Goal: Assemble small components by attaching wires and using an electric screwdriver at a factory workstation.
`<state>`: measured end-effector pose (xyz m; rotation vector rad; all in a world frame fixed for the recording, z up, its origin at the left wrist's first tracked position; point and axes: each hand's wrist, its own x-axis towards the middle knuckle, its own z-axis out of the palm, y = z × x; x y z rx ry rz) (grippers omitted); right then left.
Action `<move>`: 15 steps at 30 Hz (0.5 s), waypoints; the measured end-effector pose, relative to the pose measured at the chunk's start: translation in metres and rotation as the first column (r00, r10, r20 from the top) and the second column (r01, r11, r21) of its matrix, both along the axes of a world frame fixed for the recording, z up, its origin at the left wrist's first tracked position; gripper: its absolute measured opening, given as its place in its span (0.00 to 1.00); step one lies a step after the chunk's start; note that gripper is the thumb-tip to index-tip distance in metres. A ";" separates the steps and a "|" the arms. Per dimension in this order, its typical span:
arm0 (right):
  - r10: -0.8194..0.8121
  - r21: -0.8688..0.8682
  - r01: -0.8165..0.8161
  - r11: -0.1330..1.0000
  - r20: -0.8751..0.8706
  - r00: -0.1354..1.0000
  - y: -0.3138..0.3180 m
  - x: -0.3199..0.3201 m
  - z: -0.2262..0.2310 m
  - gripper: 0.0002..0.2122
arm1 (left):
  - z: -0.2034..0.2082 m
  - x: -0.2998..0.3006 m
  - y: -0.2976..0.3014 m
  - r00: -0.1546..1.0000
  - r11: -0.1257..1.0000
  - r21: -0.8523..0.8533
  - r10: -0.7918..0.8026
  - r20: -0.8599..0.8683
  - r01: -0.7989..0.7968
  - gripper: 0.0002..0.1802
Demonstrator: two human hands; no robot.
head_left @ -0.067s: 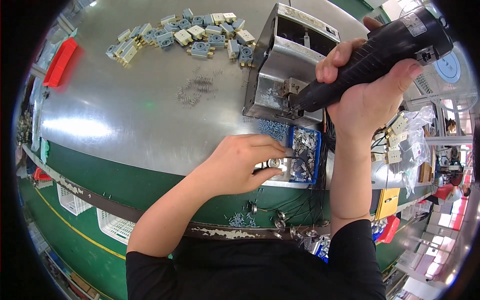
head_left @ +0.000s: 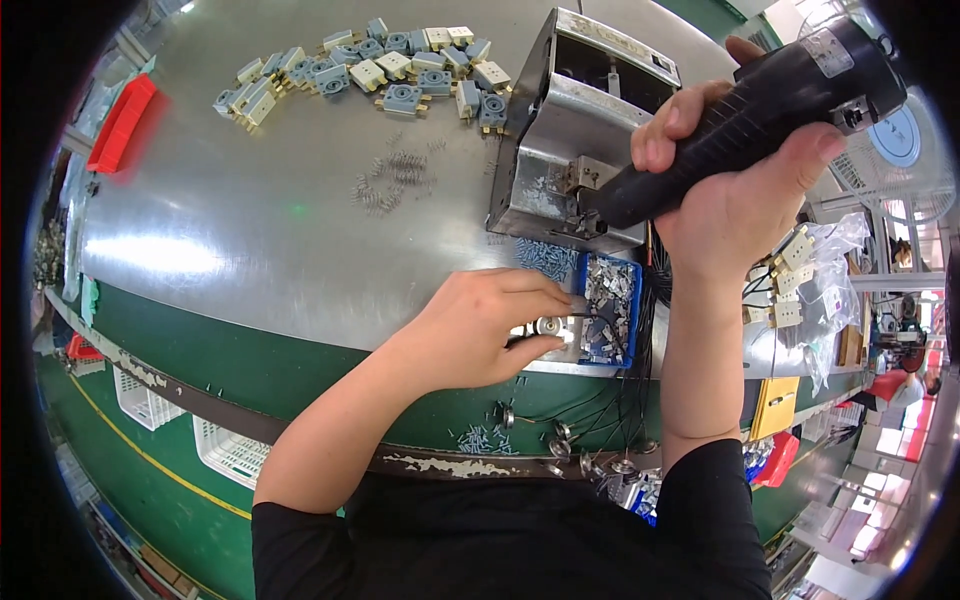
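The right hand [head_left: 735,180] sits at about two o'clock in the head view, fingers wrapped tight around a black electric screwdriver [head_left: 745,110]. The tool slants down toward nine o'clock from the hand, and its tip meets the lower front of a grey metal fixture box [head_left: 560,130] that stands on the steel worktable [head_left: 250,220].

The left hand [head_left: 480,325] lies near the centre, at about seven o'clock from the screwdriver tip and well below it. Its thumb and fingertips are pinched on a small round metal part [head_left: 548,326] at the near table edge. That part lies just at the hand's three o'clock side, touching the fingers, and directly beside a blue tray [head_left: 632,268] of small metal clips.

A scatter of small screws [head_left: 545,255] lies between the fixture box and the left hand. Loose springs [head_left: 390,180] rest at eleven o'clock from the left hand, well apart. Farther out at twelve o'clock, a cluster of beige and grey-blue socket blocks [head_left: 390,70] spreads across the table. A red bin [head_left: 122,122] stands at the far left rim.
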<state>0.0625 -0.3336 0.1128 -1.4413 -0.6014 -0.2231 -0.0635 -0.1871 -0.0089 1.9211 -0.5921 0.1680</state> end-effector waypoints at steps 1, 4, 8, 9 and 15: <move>0.004 0.001 -0.004 1.000 -0.031 1.000 -0.002 -0.003 0.001 0.50 | 0.000 0.001 0.000 1.000 1.000 -0.004 -0.002 0.000 0.002 0.16; 0.192 0.135 -0.170 0.976 -0.177 0.965 -0.006 -0.021 0.000 0.51 | -0.004 -0.003 0.006 0.999 1.000 0.006 0.021 -0.042 -0.021 0.16; 0.462 0.253 -0.404 0.879 -0.241 0.853 -0.027 -0.039 0.002 0.55 | -0.002 0.000 0.002 1.000 1.000 0.001 0.013 -0.006 -0.013 0.17; 0.459 0.251 -0.400 0.882 -0.257 0.851 -0.027 -0.041 -0.002 0.55 | -0.002 0.002 0.002 1.000 1.000 -0.001 0.015 -0.003 -0.015 0.18; 0.492 0.260 -0.455 0.852 -0.103 0.864 -0.030 -0.046 -0.021 0.57 | -0.006 0.001 0.002 1.000 1.000 0.000 0.024 0.012 -0.024 0.17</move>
